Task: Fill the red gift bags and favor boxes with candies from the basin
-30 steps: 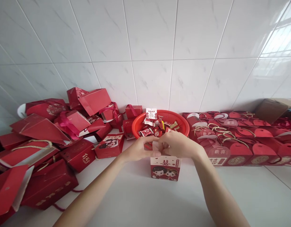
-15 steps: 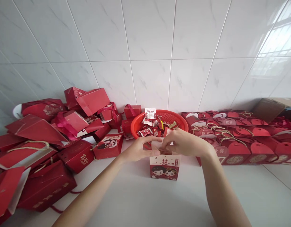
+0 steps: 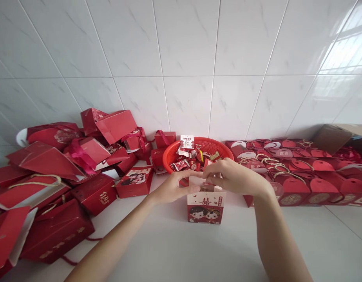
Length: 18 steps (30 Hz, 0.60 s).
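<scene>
A small red and cream gift box (image 3: 204, 214) with two cartoon figures on its front stands upright on the white surface, its top flaps raised. My left hand (image 3: 172, 188) is at the box's upper left, thumb and fingers closed on the top flap. My right hand (image 3: 232, 178) bends over the box from the right, its fingers closed at the edge of the raised flaps. The fingers partly hide the box's opening, so its contents cannot be seen. Just behind both hands is a red plastic basket (image 3: 228, 150) holding wrapped sweets (image 3: 181, 164).
Left of the hands lies a loose pile of red gift boxes (image 3: 94, 192), some with ribbons or cord handles. On the right stand rows of red boxes (image 3: 294, 190) with rope handles. A brown cardboard box (image 3: 330, 137) sits at the far right, and a tiled wall (image 3: 189, 102) rises behind.
My right hand has risen slightly from the box's opening to its top flaps, its fingers less deep in. My left hand stays at the upper left of the box.
</scene>
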Each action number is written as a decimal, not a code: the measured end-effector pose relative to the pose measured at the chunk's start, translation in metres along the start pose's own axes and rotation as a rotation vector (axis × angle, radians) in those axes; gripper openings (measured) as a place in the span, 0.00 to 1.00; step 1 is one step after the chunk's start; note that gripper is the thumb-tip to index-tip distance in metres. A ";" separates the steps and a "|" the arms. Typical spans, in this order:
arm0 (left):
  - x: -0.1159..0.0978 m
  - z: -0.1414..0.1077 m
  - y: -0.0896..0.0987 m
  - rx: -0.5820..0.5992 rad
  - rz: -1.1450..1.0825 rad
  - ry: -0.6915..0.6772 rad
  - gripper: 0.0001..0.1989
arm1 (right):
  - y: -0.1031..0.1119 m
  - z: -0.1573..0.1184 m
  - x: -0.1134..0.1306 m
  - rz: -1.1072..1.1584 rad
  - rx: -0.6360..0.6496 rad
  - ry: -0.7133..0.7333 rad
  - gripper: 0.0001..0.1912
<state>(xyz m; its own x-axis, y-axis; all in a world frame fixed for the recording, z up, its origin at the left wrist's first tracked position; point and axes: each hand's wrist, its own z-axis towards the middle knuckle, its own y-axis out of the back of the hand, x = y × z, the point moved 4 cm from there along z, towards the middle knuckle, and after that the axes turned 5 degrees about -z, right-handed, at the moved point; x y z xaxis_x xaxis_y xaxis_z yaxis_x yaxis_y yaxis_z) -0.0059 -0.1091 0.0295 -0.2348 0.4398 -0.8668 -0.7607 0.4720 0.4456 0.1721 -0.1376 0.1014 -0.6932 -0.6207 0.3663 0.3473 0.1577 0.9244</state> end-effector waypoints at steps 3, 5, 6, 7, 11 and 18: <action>0.000 0.000 -0.001 0.015 -0.022 -0.012 0.23 | -0.007 0.003 0.009 0.037 0.092 0.051 0.17; -0.001 0.000 -0.001 0.020 -0.025 -0.001 0.23 | -0.012 0.003 0.010 -0.010 0.164 0.028 0.17; -0.002 -0.001 0.000 0.020 -0.017 0.008 0.23 | -0.013 0.002 0.008 -0.056 0.180 -0.012 0.16; -0.003 -0.001 0.000 0.017 -0.005 0.014 0.23 | -0.013 0.001 0.006 -0.109 0.183 -0.062 0.15; -0.004 -0.001 -0.001 -0.001 0.026 0.009 0.22 | -0.005 -0.008 -0.002 -0.179 0.111 -0.139 0.13; -0.003 0.000 -0.002 0.011 -0.001 0.019 0.23 | -0.001 -0.006 0.008 -0.017 0.086 0.019 0.15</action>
<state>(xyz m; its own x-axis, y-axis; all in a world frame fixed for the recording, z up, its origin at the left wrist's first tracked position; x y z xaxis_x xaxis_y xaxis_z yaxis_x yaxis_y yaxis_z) -0.0042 -0.1113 0.0312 -0.2456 0.4251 -0.8712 -0.7541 0.4809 0.4473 0.1696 -0.1470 0.1026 -0.6862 -0.6380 0.3493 0.2794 0.2120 0.9365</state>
